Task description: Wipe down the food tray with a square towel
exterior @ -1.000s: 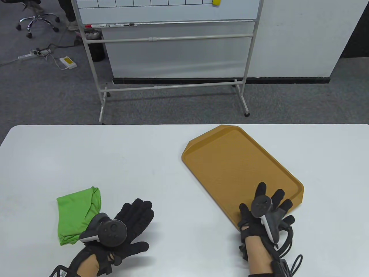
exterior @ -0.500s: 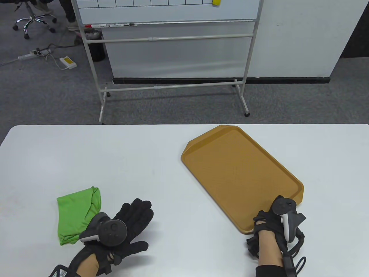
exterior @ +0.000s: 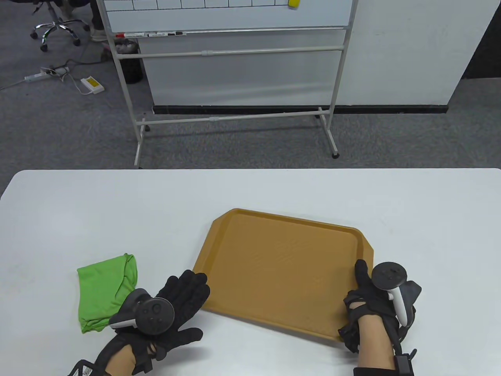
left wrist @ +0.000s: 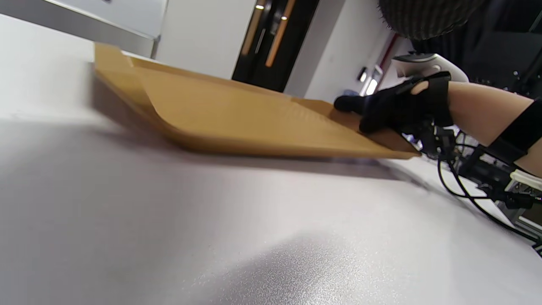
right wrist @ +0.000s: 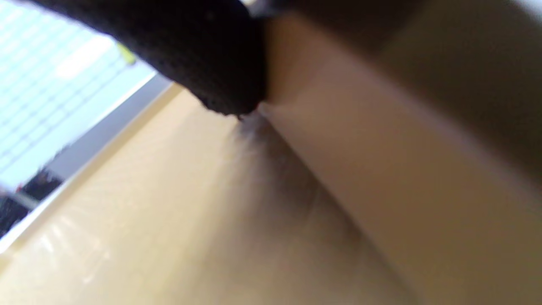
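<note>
Green towel (exterior: 106,291) lies just left of the flat, spread left hand (exterior: 172,309); the right hand's (exterior: 366,299) fingers (exterior: 362,272) grip the food tray's (exterior: 274,270) right rim.

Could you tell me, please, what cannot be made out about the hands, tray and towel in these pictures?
- Right hand: its fingers under the food tray are hidden by the rim in the table view; the right wrist view is blurred.
- Towel: its near corner is covered by the left hand and tracker; whether they touch is unclear.
- Tray underside: whether it is fully clear of the table is uncertain in the left wrist view.
</note>
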{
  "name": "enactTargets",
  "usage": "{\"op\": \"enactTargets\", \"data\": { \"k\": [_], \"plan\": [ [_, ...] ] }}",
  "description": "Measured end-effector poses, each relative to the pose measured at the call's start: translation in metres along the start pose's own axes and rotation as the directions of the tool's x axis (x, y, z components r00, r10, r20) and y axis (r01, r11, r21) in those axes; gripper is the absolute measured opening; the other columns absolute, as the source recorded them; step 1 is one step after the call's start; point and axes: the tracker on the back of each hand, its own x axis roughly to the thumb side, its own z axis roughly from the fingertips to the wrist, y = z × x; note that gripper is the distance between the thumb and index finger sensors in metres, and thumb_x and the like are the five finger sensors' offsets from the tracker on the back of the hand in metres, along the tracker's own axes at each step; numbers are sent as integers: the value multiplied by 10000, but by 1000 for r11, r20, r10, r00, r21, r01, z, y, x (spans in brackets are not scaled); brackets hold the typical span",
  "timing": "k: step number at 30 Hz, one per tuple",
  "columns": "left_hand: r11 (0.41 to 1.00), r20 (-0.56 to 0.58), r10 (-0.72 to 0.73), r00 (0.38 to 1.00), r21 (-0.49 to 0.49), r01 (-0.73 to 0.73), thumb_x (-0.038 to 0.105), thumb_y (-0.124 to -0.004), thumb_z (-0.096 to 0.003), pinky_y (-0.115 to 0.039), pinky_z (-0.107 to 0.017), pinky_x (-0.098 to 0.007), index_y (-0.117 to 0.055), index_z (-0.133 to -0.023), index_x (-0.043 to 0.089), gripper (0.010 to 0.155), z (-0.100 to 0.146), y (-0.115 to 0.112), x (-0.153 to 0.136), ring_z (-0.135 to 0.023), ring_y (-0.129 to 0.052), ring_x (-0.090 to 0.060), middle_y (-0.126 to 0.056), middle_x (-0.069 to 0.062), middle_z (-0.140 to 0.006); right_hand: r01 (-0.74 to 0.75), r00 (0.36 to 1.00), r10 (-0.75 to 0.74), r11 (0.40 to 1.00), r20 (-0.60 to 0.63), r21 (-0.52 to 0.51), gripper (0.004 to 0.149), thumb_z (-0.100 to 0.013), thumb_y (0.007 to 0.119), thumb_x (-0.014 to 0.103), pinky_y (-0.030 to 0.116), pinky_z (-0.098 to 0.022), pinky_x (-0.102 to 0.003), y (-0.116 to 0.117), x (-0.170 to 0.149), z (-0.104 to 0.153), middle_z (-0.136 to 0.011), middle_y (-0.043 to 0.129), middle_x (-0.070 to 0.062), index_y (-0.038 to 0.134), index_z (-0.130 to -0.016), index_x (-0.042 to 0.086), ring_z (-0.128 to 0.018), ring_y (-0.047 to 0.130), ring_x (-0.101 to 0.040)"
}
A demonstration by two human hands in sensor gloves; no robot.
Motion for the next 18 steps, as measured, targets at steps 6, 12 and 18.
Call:
{"op": "enactTargets", "data": {
  "k": [6,12,18],
  "plan": [
    [1000,-7,0,1000,-3,0,667,-603,-467,-78,-723,-569,27,-1007,348,889,1,0,0,-1051,1,-390,84,28,-1128,-171,985,169,973,28,156,839,-429,884,212,794,-447,-440,23,19,7,-1151,371,-102,340,-1034,420,-679,866,-358],
    [1000,-22,1,1000,-12,-1,667,-603,-467,-80,-724,-569,26,-1007,348,888,2,1,-2,-1053,-5,-391,82,27,-1128,-282,958,287,949,-13,138,889,-427,906,240,815,-474,-449,31,28,11,-1145,429,-95,271,-1027,404,-713,882,-346],
    [1000,-25,1,1000,-20,-1,667,-602,-468,-81,-724,-568,25,-1009,346,888,2,1,-2,-1054,-7,-392,83,26,-1128,-375,922,384,918,-51,130,888,-429,920,275,819,-466,-436,32,32,15,-1125,518,-93,283,-1035,393,-724,882,-360]
  ]
}}
